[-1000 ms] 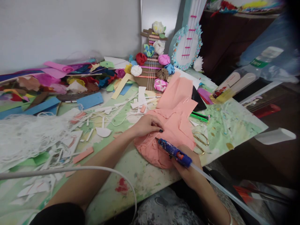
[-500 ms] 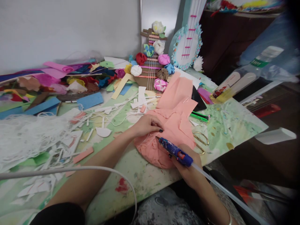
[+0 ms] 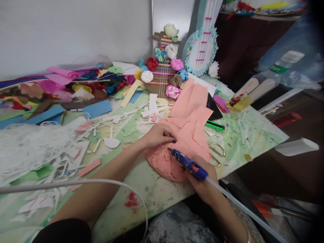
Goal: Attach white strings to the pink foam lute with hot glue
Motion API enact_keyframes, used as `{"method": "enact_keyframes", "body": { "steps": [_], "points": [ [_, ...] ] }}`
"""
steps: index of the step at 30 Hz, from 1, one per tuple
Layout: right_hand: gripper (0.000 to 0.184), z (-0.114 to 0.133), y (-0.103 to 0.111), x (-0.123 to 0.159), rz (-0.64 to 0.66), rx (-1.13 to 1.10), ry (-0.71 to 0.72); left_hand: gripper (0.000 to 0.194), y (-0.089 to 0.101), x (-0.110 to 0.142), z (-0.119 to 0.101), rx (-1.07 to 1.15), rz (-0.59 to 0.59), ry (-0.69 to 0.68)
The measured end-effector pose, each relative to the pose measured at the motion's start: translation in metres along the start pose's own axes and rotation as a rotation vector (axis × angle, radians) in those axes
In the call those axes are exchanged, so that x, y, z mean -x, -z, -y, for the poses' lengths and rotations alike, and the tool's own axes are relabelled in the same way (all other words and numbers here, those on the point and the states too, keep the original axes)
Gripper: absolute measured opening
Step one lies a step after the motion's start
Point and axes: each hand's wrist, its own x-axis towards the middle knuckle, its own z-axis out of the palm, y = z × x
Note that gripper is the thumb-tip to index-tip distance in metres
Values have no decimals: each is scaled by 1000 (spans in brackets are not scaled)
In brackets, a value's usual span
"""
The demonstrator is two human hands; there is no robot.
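I see a dark-coated nail (image 3: pixel 173 141) on the left hand (image 3: pixel 158 135), a plain black sleeve (image 3: pixel 64 232) well behind that hand, and a slim, pale metallic bangle (image 3: pixel 249 233) behind the right hand (image 3: pixel 212 171).

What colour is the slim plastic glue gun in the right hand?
The slim glue gun is mostly blue, best seen in the head view.

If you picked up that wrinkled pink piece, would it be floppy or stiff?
The pink piece is probably light, since its surface looks like paper. Its rounded end looks thick, so that part may stay fairly stiff. The creases suggest thin paper, which could tear.
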Motion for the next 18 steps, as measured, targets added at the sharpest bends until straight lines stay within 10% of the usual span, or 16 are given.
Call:
{"method": "enact_keyframes", "body": {
  "steps": [18],
  "points": [
    [17,1,-3,1,-5,59,13,12,0,1,-2,-75,-5,-10]
  ]
}}
